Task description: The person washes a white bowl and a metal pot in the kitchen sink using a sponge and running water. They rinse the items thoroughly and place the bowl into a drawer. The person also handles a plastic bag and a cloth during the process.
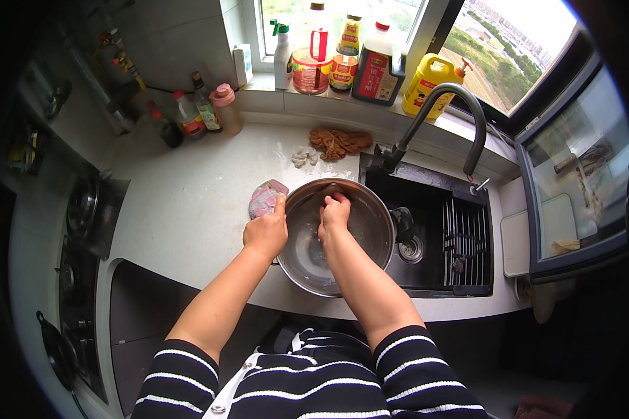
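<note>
Head view: the pot sits on the counter, its right side reaching over the left end of the sink. The left hand is closed around the pot's left rim, fingertips mostly hidden. The right hand reaches down inside, fingers bent near the far wall; whether it grips anything I cannot tell. Its forearm crosses the near rim and covers part of the pot's inside. Just left of the far-left rim, close by the left hand, lies a pink cloth. Beyond the pot are a white cloth and a brown cloth. On the far right, the faucet arches over the sink, where a rack stands. Bottles line the far sill.
</note>
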`<state>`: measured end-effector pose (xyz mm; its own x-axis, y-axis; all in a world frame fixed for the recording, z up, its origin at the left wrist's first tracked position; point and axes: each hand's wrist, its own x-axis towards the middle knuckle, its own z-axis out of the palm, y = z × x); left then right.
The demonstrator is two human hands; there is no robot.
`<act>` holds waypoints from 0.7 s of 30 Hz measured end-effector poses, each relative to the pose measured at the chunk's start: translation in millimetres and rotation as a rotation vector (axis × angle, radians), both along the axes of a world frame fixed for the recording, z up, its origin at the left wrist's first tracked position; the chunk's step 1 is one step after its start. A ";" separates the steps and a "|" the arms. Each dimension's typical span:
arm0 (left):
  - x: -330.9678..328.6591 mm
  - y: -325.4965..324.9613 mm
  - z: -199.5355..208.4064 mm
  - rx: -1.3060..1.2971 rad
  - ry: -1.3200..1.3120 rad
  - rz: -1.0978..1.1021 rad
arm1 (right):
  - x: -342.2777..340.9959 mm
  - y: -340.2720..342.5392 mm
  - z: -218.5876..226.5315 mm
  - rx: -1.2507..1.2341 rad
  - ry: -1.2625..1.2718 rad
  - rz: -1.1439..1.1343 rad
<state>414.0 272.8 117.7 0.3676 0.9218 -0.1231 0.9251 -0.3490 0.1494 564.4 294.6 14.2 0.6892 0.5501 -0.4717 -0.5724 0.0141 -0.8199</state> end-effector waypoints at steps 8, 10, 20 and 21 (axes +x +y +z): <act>3.6 0.1 2.9 -0.003 -0.019 -0.016 | -19.7 1.7 -5.5 0.003 -0.668 0.372; 0.9 0.7 1.4 0.002 -0.014 -0.018 | -15.8 13.2 10.1 -0.081 -0.507 0.145; 2.0 1.1 -4.6 0.007 -0.019 -0.013 | 16.0 -2.3 -2.6 -1.043 -0.318 -0.022; 3.1 0.7 -4.2 0.013 -0.021 -0.016 | 15.8 3.2 -21.6 -0.747 -0.270 0.049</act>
